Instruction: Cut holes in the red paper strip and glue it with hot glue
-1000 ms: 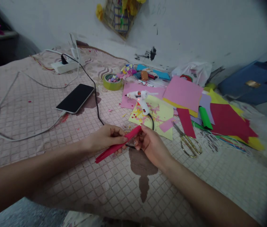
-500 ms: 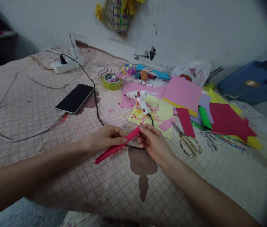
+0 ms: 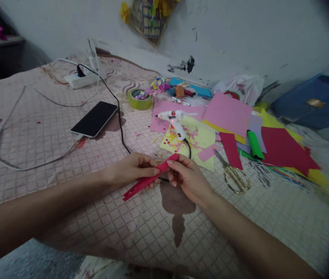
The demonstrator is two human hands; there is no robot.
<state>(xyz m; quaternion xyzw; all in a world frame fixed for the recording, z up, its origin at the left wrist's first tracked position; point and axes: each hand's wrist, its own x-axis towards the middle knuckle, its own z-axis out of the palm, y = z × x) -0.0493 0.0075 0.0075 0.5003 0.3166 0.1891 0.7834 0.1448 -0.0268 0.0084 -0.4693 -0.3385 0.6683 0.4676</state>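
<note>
Between my two hands is a folded strip of red paper [image 3: 147, 180], slanting from lower left to upper right. My left hand [image 3: 141, 170] pinches its middle, thumb on top and fingers underneath. Close to the upper end, my right hand [image 3: 186, 174] grips the strip between thumb and fingers. The lower left end sticks out free, with its layers slightly apart. Just beyond the hands, a white glue gun [image 3: 176, 123] with a small red light lies on a pale yellow sheet [image 3: 208, 135] strewn with paper scraps. Gold-handled scissors [image 3: 232, 176] rest to the right of my right hand.
A phone [image 3: 94, 119] on a white cable lies at the left, near a power strip [image 3: 81, 79]. Green tape [image 3: 140, 101] stands behind. Coloured paper [image 3: 283, 147], white string [image 3: 262, 174] and a blue bag [image 3: 312, 100] occupy the right. The glue gun's black cord [image 3: 120, 128] runs past the hands.
My right hand has shifted slightly down along the red strip, so more of its upper end shows. The whole view has moved a little; both hands keep hold.
</note>
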